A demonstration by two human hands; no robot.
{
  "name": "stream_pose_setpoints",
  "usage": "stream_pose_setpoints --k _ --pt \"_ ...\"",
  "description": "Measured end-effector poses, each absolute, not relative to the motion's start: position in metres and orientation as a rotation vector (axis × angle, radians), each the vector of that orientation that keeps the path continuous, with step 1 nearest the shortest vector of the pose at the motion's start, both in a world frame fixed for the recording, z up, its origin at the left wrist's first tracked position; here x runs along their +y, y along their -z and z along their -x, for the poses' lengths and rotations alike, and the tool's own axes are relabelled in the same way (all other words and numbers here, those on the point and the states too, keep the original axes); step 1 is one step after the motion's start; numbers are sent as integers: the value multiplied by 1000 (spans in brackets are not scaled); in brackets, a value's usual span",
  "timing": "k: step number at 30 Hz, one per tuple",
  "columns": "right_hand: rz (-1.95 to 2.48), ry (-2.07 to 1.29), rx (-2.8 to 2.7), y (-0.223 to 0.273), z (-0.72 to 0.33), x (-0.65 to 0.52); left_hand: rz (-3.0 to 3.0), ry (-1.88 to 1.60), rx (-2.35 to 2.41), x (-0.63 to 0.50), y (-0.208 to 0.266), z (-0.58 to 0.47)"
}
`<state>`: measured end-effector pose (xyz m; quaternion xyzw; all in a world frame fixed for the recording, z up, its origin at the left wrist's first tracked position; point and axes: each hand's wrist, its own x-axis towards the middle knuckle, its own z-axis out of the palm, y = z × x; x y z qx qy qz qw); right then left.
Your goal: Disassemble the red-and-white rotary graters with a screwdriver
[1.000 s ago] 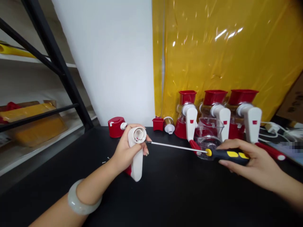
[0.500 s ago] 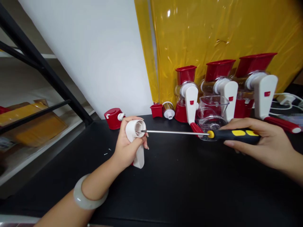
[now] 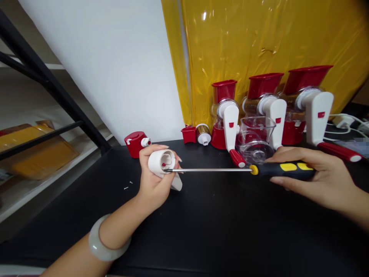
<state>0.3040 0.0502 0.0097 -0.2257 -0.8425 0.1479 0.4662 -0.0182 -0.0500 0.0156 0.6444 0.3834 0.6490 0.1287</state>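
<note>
My left hand (image 3: 157, 181) is wrapped round a white plastic crank handle (image 3: 155, 162), its round hollow end turned toward the right. A small red part shows inside the hollow. My right hand (image 3: 319, 173) grips a screwdriver (image 3: 276, 171) by its black and yellow handle. The long steel shaft runs level to the left, and its dark tip reaches into the mouth of the hollow end. Whether the tip touches anything inside, I cannot tell.
Behind stand several red and white rotary graters (image 3: 230, 123), with a clear plastic hopper (image 3: 256, 134) before them. A red base (image 3: 135, 144), a small red pusher (image 3: 188, 134) and a grater drum (image 3: 203, 134) line the wall. Small white bits (image 3: 126, 188) lie on the black table (image 3: 219, 231).
The crank handle has tilted in my left hand, so its hollow faces me more and the red part inside shows. The screwdriver has dropped slightly, its tip still at the opening.
</note>
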Motion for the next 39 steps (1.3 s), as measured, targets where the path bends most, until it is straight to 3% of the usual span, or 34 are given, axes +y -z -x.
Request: stream_pose_setpoints --k 29,35,39 --pt "510 -386 -2061 -11 -301 48 -2142 -2099 1258 -48 -13 20" --pt "752 -574 -1921 -3 -305 53 -2163 -2096 1338 -47 -13 24" --pt "825 -1084 -1705 -5 -301 54 -2212 -1954 1432 -48 -11 29"
